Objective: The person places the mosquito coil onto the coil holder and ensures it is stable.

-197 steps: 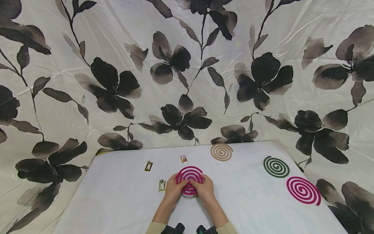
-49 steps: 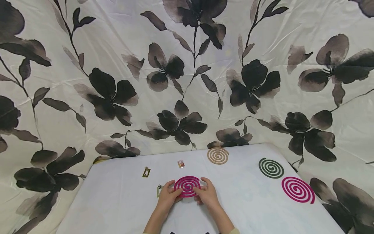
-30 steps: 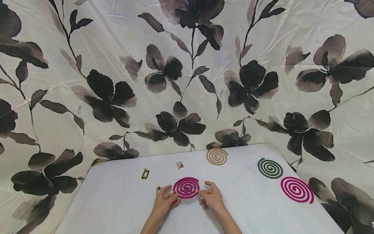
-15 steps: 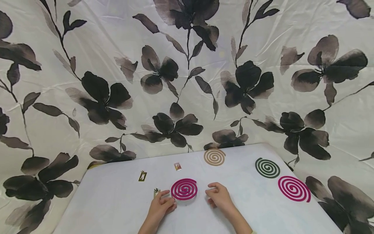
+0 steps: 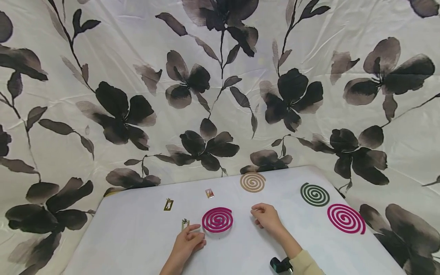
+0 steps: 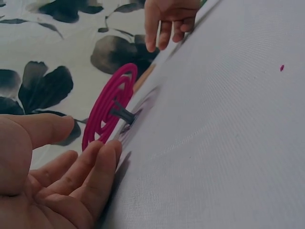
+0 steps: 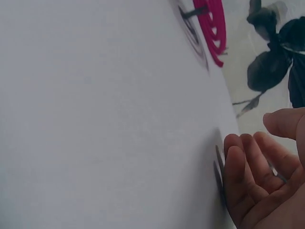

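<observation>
A pink mosquito coil [image 5: 217, 220] sits level on a small dark metal stand [image 6: 123, 113] in the middle of the table, raised above the cloth. The left hand [image 5: 187, 242] is just left of the coil, palm inward and fingers loosely bent, holding nothing. In the left wrist view its fingertips [image 6: 114, 148] overlap the coil's lower edge. To the right, apart from the coil, hovers the right hand [image 5: 269, 218], fingers relaxed and without anything in them. A gold rectangular frame-like piece [image 5: 185, 221] lies partly behind the left hand.
On the white table lie a second gold frame-like piece [image 5: 168, 205], a small picture packet [image 5: 209, 193], a tan coil [image 5: 253, 182], a green coil [image 5: 314, 194] and another pink coil [image 5: 346, 219]. A pink crumb [image 6: 282, 67] is on the cloth. A floral curtain hangs behind.
Both hands held the pink coil earlier; they have let go and drawn apart, the right one farther to the right. The coil now rests alone on its stand.
</observation>
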The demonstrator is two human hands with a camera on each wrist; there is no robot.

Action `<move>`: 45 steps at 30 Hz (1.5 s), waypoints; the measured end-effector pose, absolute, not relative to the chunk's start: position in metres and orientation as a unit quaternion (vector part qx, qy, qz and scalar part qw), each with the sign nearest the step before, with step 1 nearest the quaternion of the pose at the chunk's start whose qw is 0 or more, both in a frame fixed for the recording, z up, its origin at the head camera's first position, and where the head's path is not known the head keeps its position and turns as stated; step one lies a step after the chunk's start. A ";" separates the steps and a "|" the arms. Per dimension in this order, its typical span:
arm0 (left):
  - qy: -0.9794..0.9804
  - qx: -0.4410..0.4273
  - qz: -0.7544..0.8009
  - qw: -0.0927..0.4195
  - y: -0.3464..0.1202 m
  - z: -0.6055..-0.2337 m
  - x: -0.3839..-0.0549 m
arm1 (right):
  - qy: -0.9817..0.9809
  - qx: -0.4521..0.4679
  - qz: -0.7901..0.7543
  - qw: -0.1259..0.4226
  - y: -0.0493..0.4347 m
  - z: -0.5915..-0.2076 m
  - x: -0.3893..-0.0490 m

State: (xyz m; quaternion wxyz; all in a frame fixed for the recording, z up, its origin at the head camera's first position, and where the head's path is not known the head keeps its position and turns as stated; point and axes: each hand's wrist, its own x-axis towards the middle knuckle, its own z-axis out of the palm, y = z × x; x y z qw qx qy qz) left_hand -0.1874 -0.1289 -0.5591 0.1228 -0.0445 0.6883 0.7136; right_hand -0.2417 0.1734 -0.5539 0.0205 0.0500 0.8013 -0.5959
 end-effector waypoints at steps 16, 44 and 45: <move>0.701 0.001 0.697 0.152 -0.129 -0.551 -0.181 | 0.832 0.085 -0.548 -0.002 0.187 -0.548 -0.296; 0.681 0.026 0.709 0.182 -0.121 -0.552 -0.172 | 0.865 0.124 -0.486 0.011 0.184 -0.557 -0.327; 0.681 0.025 0.709 0.183 -0.120 -0.552 -0.172 | 0.866 0.125 -0.485 0.011 0.183 -0.557 -0.327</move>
